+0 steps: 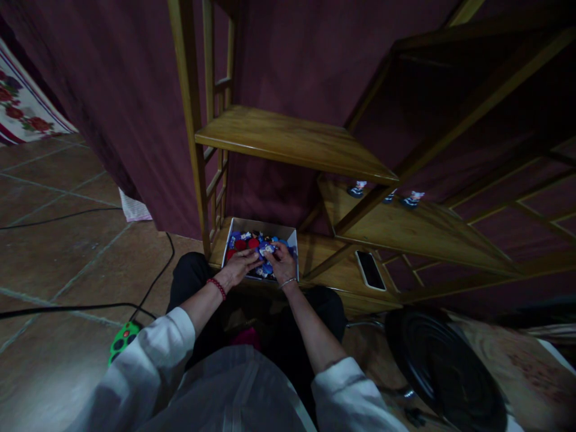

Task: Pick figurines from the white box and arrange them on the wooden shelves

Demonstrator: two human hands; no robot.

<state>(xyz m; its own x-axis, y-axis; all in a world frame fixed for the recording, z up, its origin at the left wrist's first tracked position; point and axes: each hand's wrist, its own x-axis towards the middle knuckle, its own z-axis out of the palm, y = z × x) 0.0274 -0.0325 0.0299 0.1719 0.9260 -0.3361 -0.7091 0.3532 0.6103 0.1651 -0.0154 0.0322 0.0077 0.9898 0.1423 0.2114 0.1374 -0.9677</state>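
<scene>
Over a white box (293,239) on the low shelf, both my hands meet at a small blue-and-white figurine (267,249). My left hand (243,264), with a red bead bracelet at the wrist, has its fingers closed at the figurine's left side. From the right, my right hand (283,262), wearing a thin bracelet, grips the same figurine. Several small figurines and round pieces in red, blue and purple fill the box beneath. My hands hide part of them.
A wooden shelf board (288,135) juts out above the box. Small figurines (413,199) stand on a shelf to the right. A phone (370,269) lies on the low shelf. A round black stool (443,366) is at the right, a green power strip (123,339) with cables at the left.
</scene>
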